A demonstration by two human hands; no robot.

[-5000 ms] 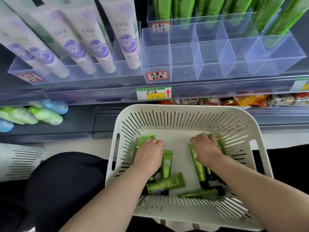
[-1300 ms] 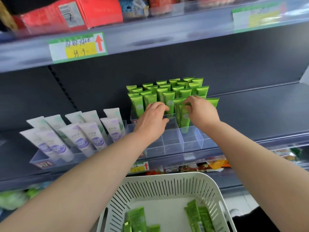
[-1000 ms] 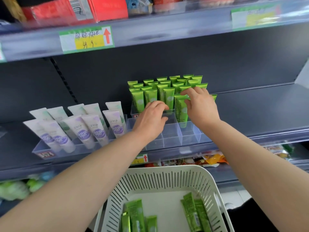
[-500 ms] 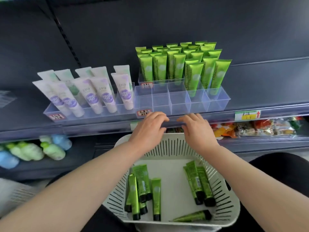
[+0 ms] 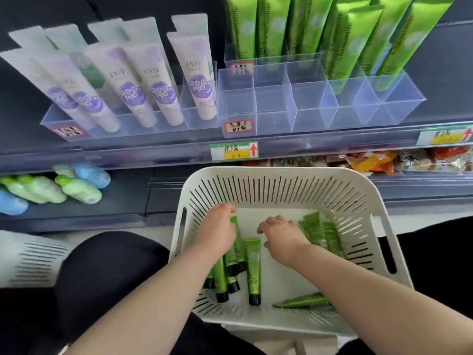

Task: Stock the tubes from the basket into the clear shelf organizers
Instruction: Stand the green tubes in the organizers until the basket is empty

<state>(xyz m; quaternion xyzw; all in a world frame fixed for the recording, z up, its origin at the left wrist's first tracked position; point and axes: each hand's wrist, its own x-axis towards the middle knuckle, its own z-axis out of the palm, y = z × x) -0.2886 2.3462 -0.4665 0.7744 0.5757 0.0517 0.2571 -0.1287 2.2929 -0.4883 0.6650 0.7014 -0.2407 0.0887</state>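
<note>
A white slotted basket (image 5: pixel 281 172) sits on my lap below the shelf. Several green tubes lie in it: a bunch at the left (image 5: pixel 252 267), a few at the right (image 5: pixel 322 234), one near the front (image 5: pixel 302 302). My left hand (image 5: pixel 217 226) lies on the left bunch with its fingers curled over the top end of a green tube. My right hand (image 5: pixel 281 237) hovers mid-basket, fingers loosely curled and holding nothing. The clear organizer (image 5: pixel 273 108) above has bare front cells; green tubes (image 5: pixel 353 42) stand in its back and right cells.
White and purple tubes (image 5: pixel 133 85) fill the organizer to the left. Green and blue bottles (image 5: pixel 76 190) lie on the lower shelf at left, snack packets (image 5: pixel 384 162) at right. A second white basket (image 5: pixel 28 262) sits by my left knee.
Both hands dropped from the shelf edge down into the basket. My view tilted down and closer, and my left hand now curls over a tube.
</note>
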